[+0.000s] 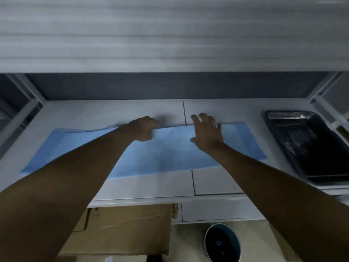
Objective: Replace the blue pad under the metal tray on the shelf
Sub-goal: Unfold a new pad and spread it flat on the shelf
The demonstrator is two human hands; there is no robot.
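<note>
The metal tray sits at the right end of the shelf, dark inside, with nothing visible in it. The blue pad lies spread across the middle of the shelf, apart from the tray. The left hand grips the pad's far edge with curled fingers; the right hand rests over the same edge, fingers spread wide. Below the front edge of the shelf stand a cardboard box and a round bin on the floor.
</note>
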